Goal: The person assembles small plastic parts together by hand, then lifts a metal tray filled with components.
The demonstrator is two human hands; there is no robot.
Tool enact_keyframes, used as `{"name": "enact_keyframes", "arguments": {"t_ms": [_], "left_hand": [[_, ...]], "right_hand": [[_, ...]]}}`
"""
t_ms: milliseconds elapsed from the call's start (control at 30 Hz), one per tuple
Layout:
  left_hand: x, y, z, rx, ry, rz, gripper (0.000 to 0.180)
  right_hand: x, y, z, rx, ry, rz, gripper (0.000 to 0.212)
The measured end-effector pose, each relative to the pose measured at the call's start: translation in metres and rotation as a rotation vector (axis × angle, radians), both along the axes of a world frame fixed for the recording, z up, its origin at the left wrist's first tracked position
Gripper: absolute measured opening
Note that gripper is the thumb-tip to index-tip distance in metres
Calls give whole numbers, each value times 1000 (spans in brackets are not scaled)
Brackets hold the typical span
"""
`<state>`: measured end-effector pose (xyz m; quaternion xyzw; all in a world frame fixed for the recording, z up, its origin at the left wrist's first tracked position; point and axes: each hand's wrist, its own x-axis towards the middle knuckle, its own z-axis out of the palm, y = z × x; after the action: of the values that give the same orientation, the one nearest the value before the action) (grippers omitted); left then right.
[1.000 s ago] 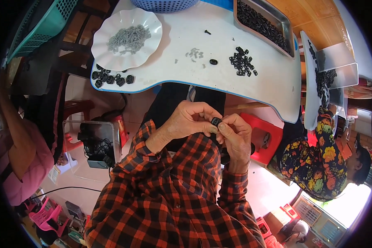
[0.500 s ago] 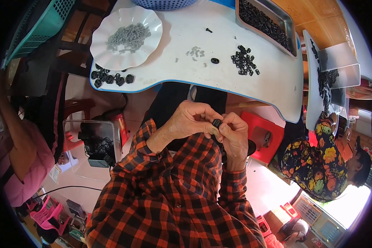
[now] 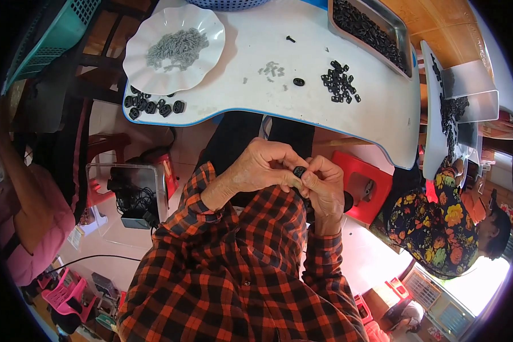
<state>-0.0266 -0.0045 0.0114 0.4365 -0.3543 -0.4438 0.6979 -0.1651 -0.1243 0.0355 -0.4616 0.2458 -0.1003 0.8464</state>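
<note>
A small black oval cord lock (image 3: 299, 170) is held between both hands in front of my chest, past the table's near edge. My left hand (image 3: 263, 165) pinches it with thumb and fingertips from the left. From the right, my right hand (image 3: 325, 183) closes its thumb and forefinger against the same piece. The fingers partly cover it. On the white table (image 3: 239, 94) lie a single black oval piece (image 3: 298, 82), a few tiny grey pieces (image 3: 272, 70) and a cluster of small black parts (image 3: 340, 83). Several chunky black cord locks (image 3: 150, 106) sit at the left edge.
A scalloped white plate (image 3: 214, 37) holds a heap of small grey pieces (image 3: 179, 48). A metal tray (image 3: 402, 31) of black parts stands far right, a blue basket (image 3: 225, 4) at the far edge. Red stool (image 3: 376, 182) at right; co-workers sit on both sides.
Both hands stay together on the cord lock with almost the same grip. The view has shifted very slightly; the things on the table lie as before.
</note>
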Motion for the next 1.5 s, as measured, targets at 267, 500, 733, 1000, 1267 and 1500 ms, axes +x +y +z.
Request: {"name": "enact_keyframes", "arguments": {"t_ms": [267,500,733,1000,1267,1500], "left_hand": [[0,-1,1,96,-52,-7,17],[-9,-7,-2,29,-69,174,21],[-10,-5,-1,22,-228,134,21],[-15,-3,-4,26,-322,124,22],[-14,2,-1,89,-208,-77,22],[-18,4,1,-19,200,-60,26]], "right_hand": [[-1,-3,-8,-44,58,-13,13],[6,3,1,-112,98,-109,11],[-5,1,2,-305,162,-24,12],[-20,19,0,-440,257,-103,12],[-32,21,12,-450,237,-30,14],[-27,26,28,-394,161,-116,15]]}}
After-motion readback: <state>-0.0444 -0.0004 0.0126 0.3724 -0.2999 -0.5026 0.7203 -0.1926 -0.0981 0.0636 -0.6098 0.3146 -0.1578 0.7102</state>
